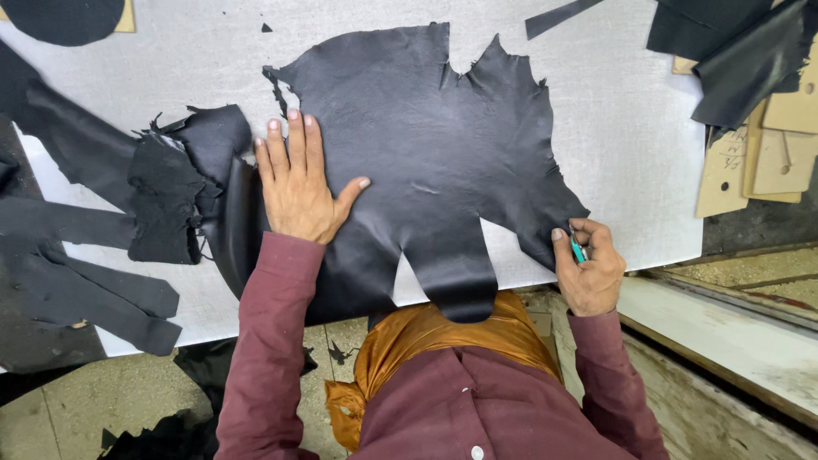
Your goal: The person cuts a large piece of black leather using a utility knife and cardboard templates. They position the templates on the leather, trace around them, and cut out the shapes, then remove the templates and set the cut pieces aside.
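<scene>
A large black leather hide with ragged edges lies spread on the white cutting table. My left hand rests flat on the hide's left part, fingers together and thumb out. My right hand is at the table's near edge, fingers closed around a small teal-handled tool, with its thumb on the hide's lower right flap. One strip of the hide hangs over the table edge toward my body.
Black leather offcuts are piled at the left. Tan cardboard patterns and more black leather pieces lie at the right. An orange cloth is tied at my waist. Leather scraps lie on the floor below.
</scene>
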